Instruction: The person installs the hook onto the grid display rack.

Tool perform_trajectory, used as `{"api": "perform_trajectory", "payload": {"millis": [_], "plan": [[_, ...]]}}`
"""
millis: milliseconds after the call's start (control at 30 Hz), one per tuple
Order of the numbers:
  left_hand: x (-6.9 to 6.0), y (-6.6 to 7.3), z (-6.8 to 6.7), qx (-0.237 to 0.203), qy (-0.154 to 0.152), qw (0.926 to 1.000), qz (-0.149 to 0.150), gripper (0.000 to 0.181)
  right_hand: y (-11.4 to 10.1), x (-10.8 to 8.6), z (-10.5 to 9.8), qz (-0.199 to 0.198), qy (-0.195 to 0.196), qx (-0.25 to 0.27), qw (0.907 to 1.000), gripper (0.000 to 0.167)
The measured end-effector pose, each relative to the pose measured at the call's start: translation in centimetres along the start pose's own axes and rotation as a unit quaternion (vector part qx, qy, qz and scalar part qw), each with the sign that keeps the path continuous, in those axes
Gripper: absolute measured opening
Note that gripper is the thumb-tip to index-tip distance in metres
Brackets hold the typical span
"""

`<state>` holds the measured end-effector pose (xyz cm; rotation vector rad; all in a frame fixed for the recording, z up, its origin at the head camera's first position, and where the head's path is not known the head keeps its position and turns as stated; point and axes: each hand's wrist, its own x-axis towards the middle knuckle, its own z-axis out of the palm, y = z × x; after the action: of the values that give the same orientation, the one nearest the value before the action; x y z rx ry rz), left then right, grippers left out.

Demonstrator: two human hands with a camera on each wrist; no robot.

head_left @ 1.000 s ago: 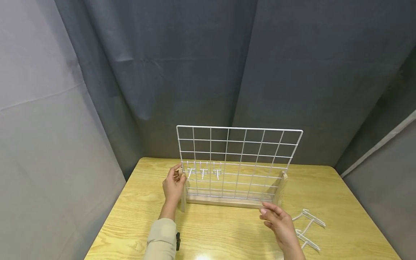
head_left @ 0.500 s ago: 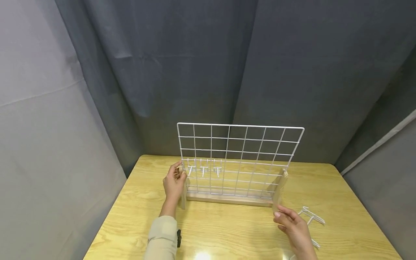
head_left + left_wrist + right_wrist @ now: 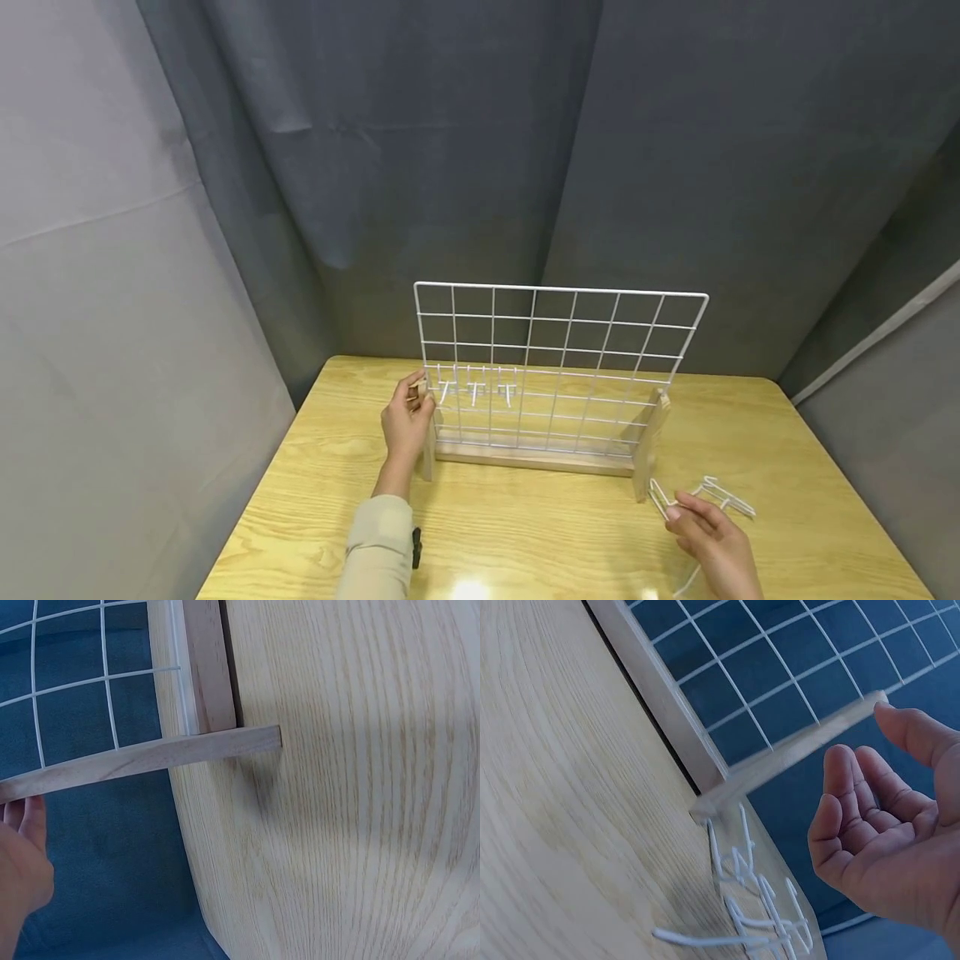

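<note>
A white wire grid panel (image 3: 562, 333) stands upright in a wooden stand (image 3: 532, 458) on the table. My left hand (image 3: 407, 425) grips the top of the stand's left post (image 3: 142, 755), thumb in front and fingers behind. White wire hooks (image 3: 476, 392) hang on the left part of the grid, three in a row. To the right, my right hand (image 3: 712, 537) hovers over loose white wire hooks (image 3: 729, 500), beside the right post (image 3: 648, 450). In the right wrist view its fingers are loosely bent, apart from the thumb, with nothing between them. The hand partly hides the hooks in the head view.
The wood-grain table (image 3: 525, 533) has its far edge just behind the stand. Dark grey curtains (image 3: 420, 183) hang behind it, with lighter panels at both sides. The hooks (image 3: 769, 919) on the right lie close together near the right post's foot.
My right hand has moved right, from in front of the stand's base to over the loose hooks. My left hand keeps its grip on the left post.
</note>
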<state>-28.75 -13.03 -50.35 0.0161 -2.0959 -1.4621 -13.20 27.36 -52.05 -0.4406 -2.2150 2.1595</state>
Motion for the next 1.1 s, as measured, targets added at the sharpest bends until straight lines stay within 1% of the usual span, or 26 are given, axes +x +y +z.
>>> {"api": "perform_trajectory", "payload": {"millis": [100,167,200,300,333,500,633,767,867,967,1033,1100], "plan": [[0.0,-0.1,-0.1,0.002,-0.002,1.0,-0.002,0.042,0.2,-0.2,-0.7,0.013,0.006,0.002,0.9999,0.028],[0.0,-0.1,-0.1,0.0,-0.003,1.0,-0.002,0.042,0.2,-0.3,-1.1,0.022,0.007,0.007,0.9997,0.034],[0.0,0.0,-0.1,-0.001,-0.002,1.0,-0.003,0.041,0.2,-0.4,-1.3,0.026,0.01,0.011,0.9995,0.033],[0.0,0.1,-0.1,-0.006,-0.002,1.0,-0.002,0.042,0.2,-0.4,-1.9,0.028,0.018,0.013,0.9994,0.038],[0.0,0.1,-0.1,-0.007,-0.002,1.0,-0.001,0.041,0.2,-0.4,-2.1,0.025,0.022,0.013,0.9994,0.042],[0.0,0.2,0.0,-0.006,-0.004,0.9999,-0.007,0.042,0.5,-0.6,-2.9,0.034,0.035,0.017,0.9986,0.049],[0.1,0.1,-0.1,-0.005,-0.004,0.9999,-0.01,0.042,0.9,-0.8,-3.7,0.052,0.043,0.017,0.9975,0.052],[0.1,0.1,-0.1,-0.01,-0.009,0.9999,-0.008,0.043,1.1,-1.0,-4.3,0.076,0.063,0.012,0.995,0.059],[0.1,0.1,-0.2,-0.011,-0.014,0.9998,-0.006,0.043,1.3,-1.1,-4.6,0.092,0.081,0.029,0.992,0.051],[0.0,0.0,-0.2,-0.011,-0.018,0.9998,-0.001,0.043,1.6,-1.1,-5.1,0.101,0.085,0.044,0.9903,0.04],[0.0,0.0,-0.1,-0.009,-0.018,0.9998,0.002,0.044,1.8,-1.1,-5.4,0.11,0.089,0.051,0.9886,0.038],[0.0,0.0,-0.1,-0.01,-0.019,0.9998,0.003,0.044,2.0,-1.1,-5.5,0.122,0.093,0.051,0.9869,0.04]]}}
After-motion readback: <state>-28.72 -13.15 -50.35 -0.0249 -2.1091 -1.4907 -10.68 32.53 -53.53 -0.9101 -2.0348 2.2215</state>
